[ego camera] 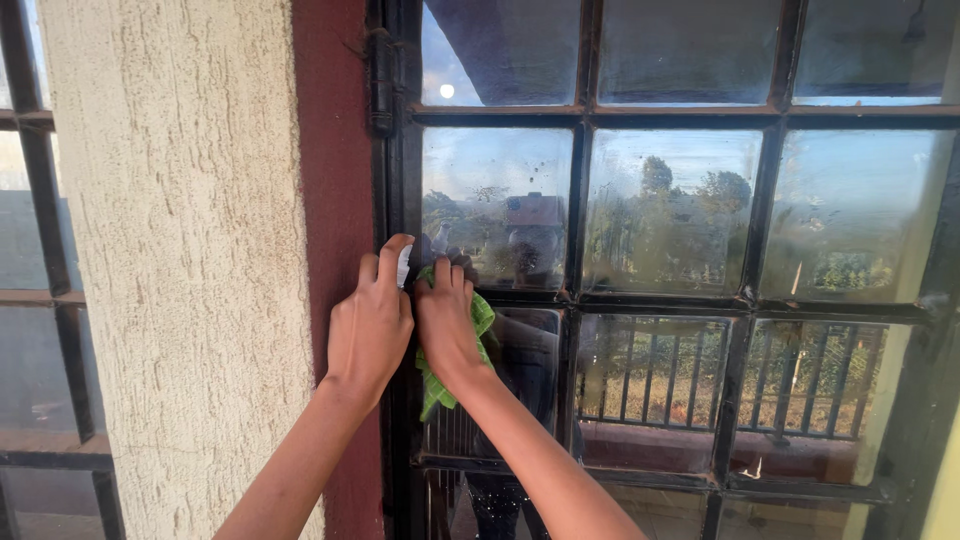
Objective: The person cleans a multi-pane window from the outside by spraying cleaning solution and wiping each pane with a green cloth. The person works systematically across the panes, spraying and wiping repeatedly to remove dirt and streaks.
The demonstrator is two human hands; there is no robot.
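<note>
I see my right hand (447, 322) pressed flat against a green cloth (440, 385), fingers together, holding it to the glass at the left edge of a window (665, 210) — low in the pane, just where the horizontal bar crosses. The cloth hangs below my palm, its checked corner trailing down over the pane beneath. My left hand (370, 325) sits touching the right, fingers curled around a small white thing (404, 266) against the black frame (392, 200); what it is I cannot tell. No labels or signs show anywhere. The frame's bars divide the glass into panes, smeared and reflecting trees, a railing and sky. Left of the frame runs a dark red strip (335, 180), then a rough cream wall (180, 250) — a hinge (383, 85) sits high on the frame above my hands.
</note>
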